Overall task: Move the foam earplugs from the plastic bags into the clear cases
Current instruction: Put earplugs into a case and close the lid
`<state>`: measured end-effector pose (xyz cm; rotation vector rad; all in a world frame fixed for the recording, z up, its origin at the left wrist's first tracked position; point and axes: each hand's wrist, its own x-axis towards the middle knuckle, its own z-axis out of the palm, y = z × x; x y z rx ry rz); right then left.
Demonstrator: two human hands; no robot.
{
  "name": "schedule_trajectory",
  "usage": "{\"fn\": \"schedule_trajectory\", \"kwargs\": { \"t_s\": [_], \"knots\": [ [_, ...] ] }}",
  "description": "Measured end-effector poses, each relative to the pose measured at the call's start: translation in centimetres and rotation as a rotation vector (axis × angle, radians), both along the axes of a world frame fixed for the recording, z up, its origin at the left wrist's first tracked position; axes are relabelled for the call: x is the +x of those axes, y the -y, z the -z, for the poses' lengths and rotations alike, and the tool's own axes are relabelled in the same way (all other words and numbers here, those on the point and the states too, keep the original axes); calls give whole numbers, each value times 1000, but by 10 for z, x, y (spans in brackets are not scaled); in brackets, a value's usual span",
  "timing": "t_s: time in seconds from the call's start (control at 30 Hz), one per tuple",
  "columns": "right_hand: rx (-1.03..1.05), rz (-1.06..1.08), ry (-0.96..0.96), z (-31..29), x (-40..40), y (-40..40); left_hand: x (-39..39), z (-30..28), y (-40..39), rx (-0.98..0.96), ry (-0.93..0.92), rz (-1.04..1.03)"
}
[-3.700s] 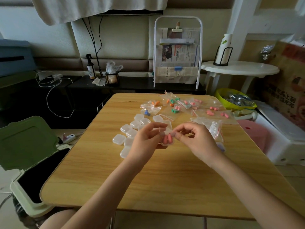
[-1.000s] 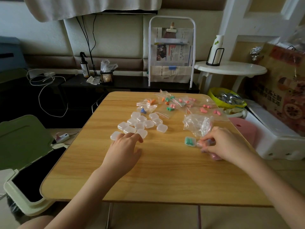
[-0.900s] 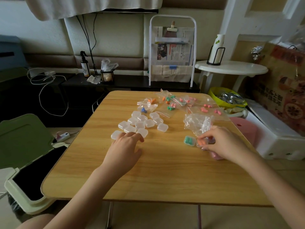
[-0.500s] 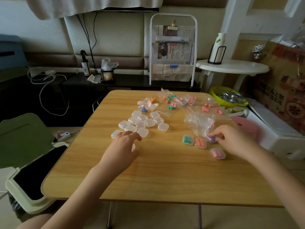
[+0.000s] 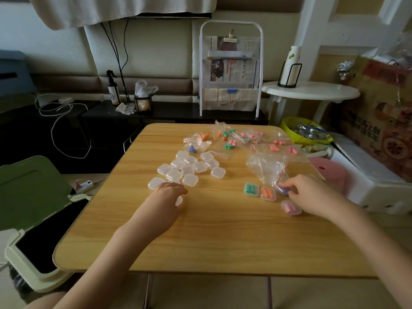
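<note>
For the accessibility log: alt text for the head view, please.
A person's right hand pinches a purple-filled case beside three filled cases on a wooden table, while the left hand rests on a case near the empty cases. Earplug bags lie behind.

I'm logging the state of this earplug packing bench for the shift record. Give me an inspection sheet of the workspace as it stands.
Surface: wooden table, near half bare.
Job's things: cluster of empty clear cases left of centre; filled cases at right hold green, orange, purple and pink earplugs; bags of earplugs along the far edge.
Clutter: pile of emptied bags behind the filled cases.
Grippers: left hand rests over a case by the cluster; right hand pinches the purple case.
Cables: white cord looped on the dark bench at left.
Surroundings: green bin open at left; newspaper rack behind; white round table at right.
</note>
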<state>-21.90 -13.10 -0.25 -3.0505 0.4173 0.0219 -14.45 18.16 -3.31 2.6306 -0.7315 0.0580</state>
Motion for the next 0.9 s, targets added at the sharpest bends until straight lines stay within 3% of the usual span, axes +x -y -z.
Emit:
{"fn": "schedule_trajectory", "kwargs": {
  "t_s": [0.2, 0.37, 0.53, 0.73, 0.9],
  "knots": [
    [-69, 52, 24, -4, 2, -3, 2, 0, -1, 28, 35, 21],
    [-102, 81, 253, -1, 9, -10, 2, -4, 1, 10, 85, 24],
    [43, -15, 448, -5, 27, -36, 0, -5, 14, -11, 89, 86],
    [16, -165, 374, -3, 104, -60, 5, -5, 23, -108, 95, 128],
    [-198, -92, 258, 8, 175, -60, 10, -7, 24, -92, 141, 175]
  ]
}}
